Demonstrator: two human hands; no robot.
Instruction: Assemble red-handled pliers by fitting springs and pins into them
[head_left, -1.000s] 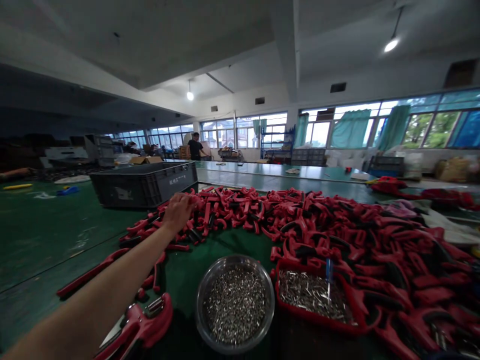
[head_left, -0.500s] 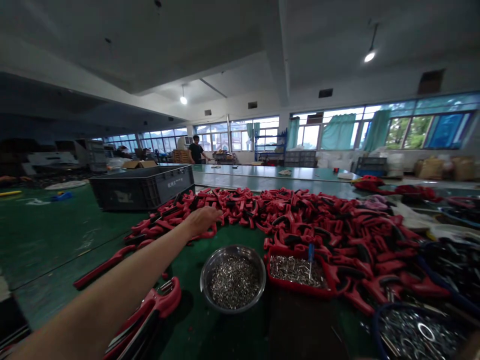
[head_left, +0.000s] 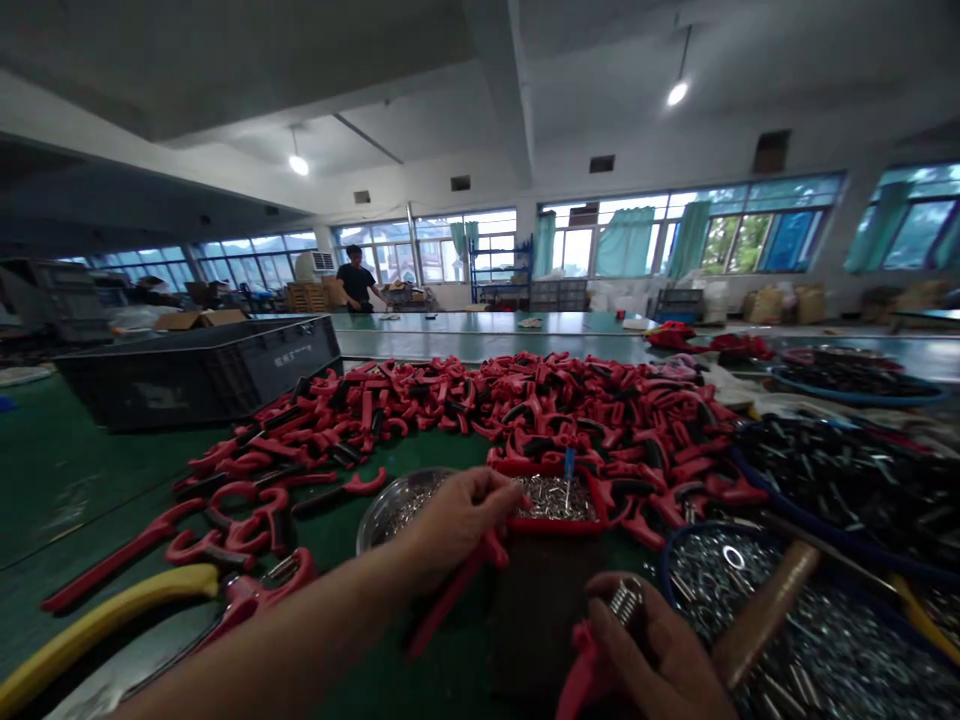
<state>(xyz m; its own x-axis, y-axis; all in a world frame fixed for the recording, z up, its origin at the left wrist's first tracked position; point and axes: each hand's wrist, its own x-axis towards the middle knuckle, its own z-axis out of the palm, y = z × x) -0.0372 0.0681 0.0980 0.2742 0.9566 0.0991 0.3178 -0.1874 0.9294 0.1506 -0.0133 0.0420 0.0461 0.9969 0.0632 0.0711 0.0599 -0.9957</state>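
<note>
My left hand is closed, fingers pinched together at the left end of a red tray of small metal pins. Beneath it a red handle slants down, seemingly held in the palm. At lower right my right hand grips a red plier-like handle with a coiled metal spring at its top. A metal bowl of small metal parts is partly covered by my left hand. A blue-handled screwdriver stands in the tray.
A long heap of red-and-black handles spans the bench. A dark crate stands at left. Basins of metal parts and black parts are at right, with a wooden-handled tool across one. A person stands far back.
My left hand has come back from the heap to the red tray, now with a red handle. My right hand has come into view holding a handle and spring. The view has turned right.
</note>
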